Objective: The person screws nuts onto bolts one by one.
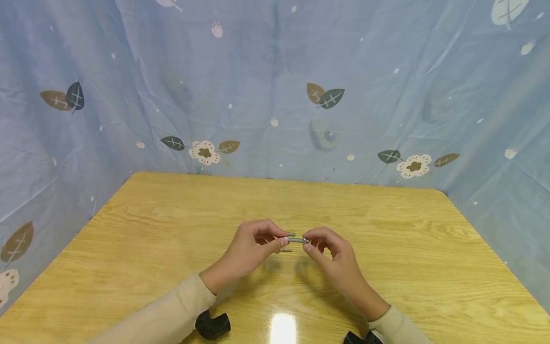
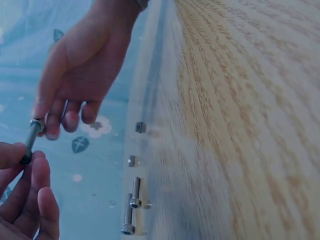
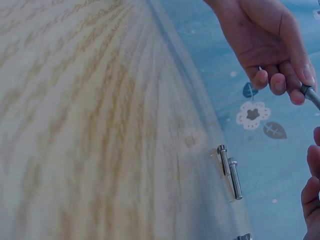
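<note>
Over the middle of the table, both hands meet at one silver socket-head bolt (image 1: 295,240), held roughly level. My left hand (image 1: 251,246) pinches its head end between thumb and fingers. At the other end, my right hand (image 1: 335,258) pinches a small nut (image 2: 36,123) at the tip of the shank. Two more bolts lie on the table beneath: a shorter bolt (image 3: 223,160) and a longer bolt (image 3: 235,180). Beside them in the left wrist view are a nut (image 2: 131,161) and another nut (image 2: 140,127), hidden behind the right hand in the head view.
The wood-grain table (image 1: 193,205) has rounded far corners. A blue patterned curtain (image 1: 258,71) hangs behind it and along both sides. Near the front edge, a black device (image 1: 212,326) shows by the left sleeve and another black device (image 1: 361,338) by the right sleeve.
</note>
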Action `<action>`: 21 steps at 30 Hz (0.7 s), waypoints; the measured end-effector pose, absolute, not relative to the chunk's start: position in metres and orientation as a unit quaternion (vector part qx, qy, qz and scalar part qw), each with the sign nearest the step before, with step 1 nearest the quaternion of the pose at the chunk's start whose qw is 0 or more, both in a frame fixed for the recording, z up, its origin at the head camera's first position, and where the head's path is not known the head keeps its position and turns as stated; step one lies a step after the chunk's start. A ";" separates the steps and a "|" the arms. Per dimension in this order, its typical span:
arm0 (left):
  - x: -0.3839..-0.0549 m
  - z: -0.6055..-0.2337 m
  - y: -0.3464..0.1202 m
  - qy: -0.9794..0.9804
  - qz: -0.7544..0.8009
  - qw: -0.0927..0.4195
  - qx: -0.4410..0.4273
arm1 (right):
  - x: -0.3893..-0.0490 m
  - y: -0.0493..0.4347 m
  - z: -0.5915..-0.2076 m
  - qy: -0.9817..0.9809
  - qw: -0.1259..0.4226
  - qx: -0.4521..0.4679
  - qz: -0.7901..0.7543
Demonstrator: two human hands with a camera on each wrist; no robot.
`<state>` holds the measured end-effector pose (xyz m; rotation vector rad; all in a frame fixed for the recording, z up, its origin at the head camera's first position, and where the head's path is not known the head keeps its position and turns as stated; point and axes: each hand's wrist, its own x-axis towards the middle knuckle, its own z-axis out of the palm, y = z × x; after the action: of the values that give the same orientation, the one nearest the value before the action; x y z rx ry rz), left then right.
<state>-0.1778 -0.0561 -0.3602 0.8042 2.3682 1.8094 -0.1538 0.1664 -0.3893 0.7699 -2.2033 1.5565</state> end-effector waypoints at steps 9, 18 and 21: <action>-0.178 -0.358 -0.057 0.769 0.581 0.023 0.264 | -0.155 0.165 -0.389 -0.765 0.177 0.283 0.550; -0.178 -0.357 -0.056 0.768 0.581 0.033 0.266 | -0.154 0.164 -0.389 -0.776 0.169 0.259 0.550; -0.176 -0.357 -0.056 0.768 0.583 0.034 0.262 | -0.153 0.165 -0.389 -0.782 0.159 0.255 0.547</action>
<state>-0.1763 -0.0555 -0.3572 0.8067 2.3631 1.7930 -0.1530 0.1646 -0.3891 0.7284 -2.2342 1.5626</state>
